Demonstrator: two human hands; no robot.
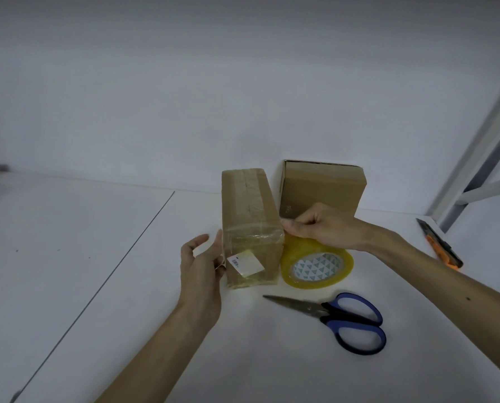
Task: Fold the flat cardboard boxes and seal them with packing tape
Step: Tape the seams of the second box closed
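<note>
Words: none can be read anywhere.
White sticker (245, 265): stuck on the taped box (243, 199), middle of the frame; a tiny dark mark is printed on it, too small to be read.
Tape roll (315, 269): only green triangles are printed inside.

Two boxes (250, 225) (323, 187) — one tape roll (315, 269), one scissors (344, 318), one knife (440, 247)

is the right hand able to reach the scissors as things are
Probably yes. The scissors lie uncovered on the table, nearer the person than the tape roll under the right hand. It seems to pinch tape at the box corner, so it must let go first.
</note>
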